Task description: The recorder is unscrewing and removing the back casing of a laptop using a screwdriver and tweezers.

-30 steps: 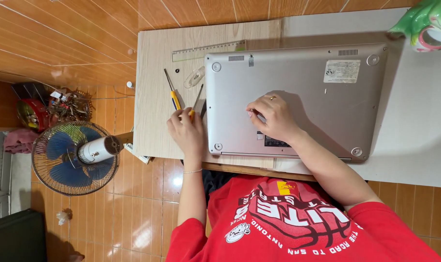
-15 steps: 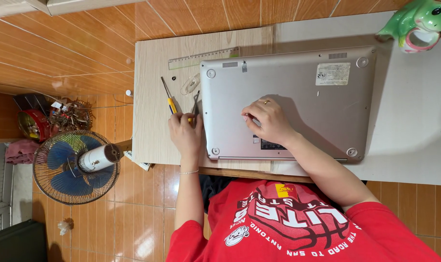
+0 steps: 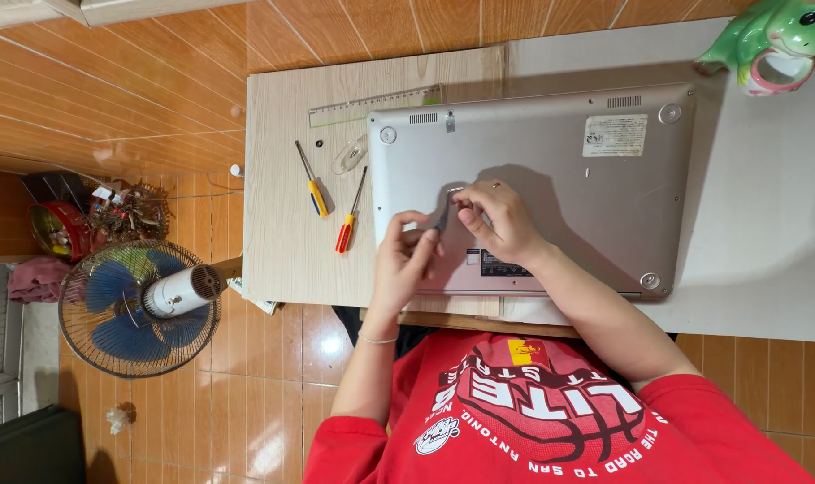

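Note:
A silver laptop [image 3: 569, 179] lies bottom-up on the light wooden table [image 3: 282, 233]. My right hand [image 3: 502, 224] rests on its base and pinches the upper end of a small thin grey tool [image 3: 445, 211]. My left hand [image 3: 406, 260] is close beside it, with thumb and forefinger closed at the tool's lower end. Left of the laptop lie a yellow-handled screwdriver [image 3: 314, 190] and a red-handled screwdriver [image 3: 347, 226], both apart from my hands.
A clear green ruler [image 3: 372, 106], a small clear plastic piece [image 3: 348, 154] and a tiny black screw [image 3: 319, 142] lie near the table's far edge. A green frog-shaped mug [image 3: 775, 40] stands at the far right. A blue floor fan [image 3: 138, 305] and a red tin [image 3: 58, 229] are on the tiled floor.
My left hand has left the screwdrivers, which now lie free on the table, and moved right onto the laptop. Both hands have met at the small grey tool.

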